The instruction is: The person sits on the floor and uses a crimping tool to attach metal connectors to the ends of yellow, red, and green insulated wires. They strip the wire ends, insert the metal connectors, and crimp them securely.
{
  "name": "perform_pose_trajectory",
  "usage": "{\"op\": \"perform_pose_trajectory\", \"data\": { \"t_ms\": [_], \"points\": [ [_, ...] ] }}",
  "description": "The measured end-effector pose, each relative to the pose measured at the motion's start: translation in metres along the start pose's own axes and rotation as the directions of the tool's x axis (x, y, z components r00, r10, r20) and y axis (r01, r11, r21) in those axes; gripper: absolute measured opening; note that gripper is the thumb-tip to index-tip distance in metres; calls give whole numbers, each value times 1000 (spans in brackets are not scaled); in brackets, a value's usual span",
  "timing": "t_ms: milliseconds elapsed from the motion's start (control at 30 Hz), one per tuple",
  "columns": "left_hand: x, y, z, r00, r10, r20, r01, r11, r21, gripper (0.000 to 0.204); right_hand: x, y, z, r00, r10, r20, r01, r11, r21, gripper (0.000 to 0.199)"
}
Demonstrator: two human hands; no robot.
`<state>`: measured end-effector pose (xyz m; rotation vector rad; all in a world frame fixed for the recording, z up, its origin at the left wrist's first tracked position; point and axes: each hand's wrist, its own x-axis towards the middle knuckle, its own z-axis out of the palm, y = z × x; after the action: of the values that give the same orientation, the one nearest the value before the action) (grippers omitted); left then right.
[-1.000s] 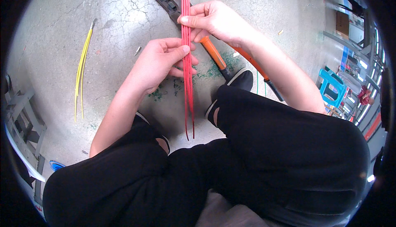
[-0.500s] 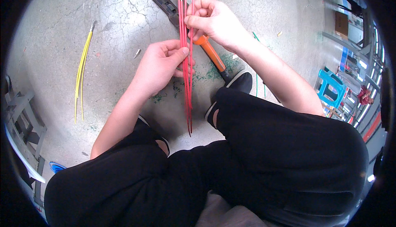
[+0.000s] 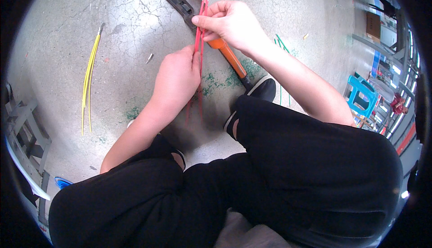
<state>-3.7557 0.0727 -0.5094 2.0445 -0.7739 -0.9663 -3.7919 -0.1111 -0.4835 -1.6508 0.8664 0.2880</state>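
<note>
Several red wires (image 3: 197, 42) with bare silvery tips are gathered upright between my hands. My left hand (image 3: 177, 74) is closed round the lower part of the bundle, its back toward me, hiding some of the fingers. Higher up, my right hand (image 3: 225, 22) pinches the wires between thumb and fingers, just below the stripped ends. Their lower ends hang below my left hand and are blurred. Behind the wires, a large crimping tool (image 3: 182, 4) with a dark metal head and an orange handle lies on the concrete floor.
A bundle of yellow wires (image 3: 92, 63), joined at one end, lies on the floor at left. Green wires (image 3: 282, 45) lie to the right beside my shoe (image 3: 263, 90). A small metal piece (image 3: 149, 58) sits left of my hands. A blue stool (image 3: 361, 95) stands far right.
The red wires have drawn together at the top and their lower ends have swung. My left hand has turned over and moved slightly left; my right hand has shifted slightly left.
</note>
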Motion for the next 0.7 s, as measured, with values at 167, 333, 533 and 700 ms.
{"op": "perform_pose_trajectory", "data": {
  "t_ms": [167, 333, 533, 700],
  "points": [
    [-2, -12, 3, 996, 44, -78, -39, 997, 61, 19, 11, 8, 9, 999, -1, 53, -4, 996, 87, 24],
    [0, -9, 1, 996, -74, 58, 83, 980, -181, 22, 8, 5, 3, 999, -33, 43, 30, 998, 58, 21],
    [6, -12, -9, 930, -179, 322, 332, 784, -524, 21, 9, 9, -3, 991, -39, 129, 23, 992, 126, 20],
    [6, -27, -10, 895, -168, 414, 406, 693, -596, 20, 8, 7, 0, 983, -29, 180, 9, 993, 114, 21]
  ]
}}
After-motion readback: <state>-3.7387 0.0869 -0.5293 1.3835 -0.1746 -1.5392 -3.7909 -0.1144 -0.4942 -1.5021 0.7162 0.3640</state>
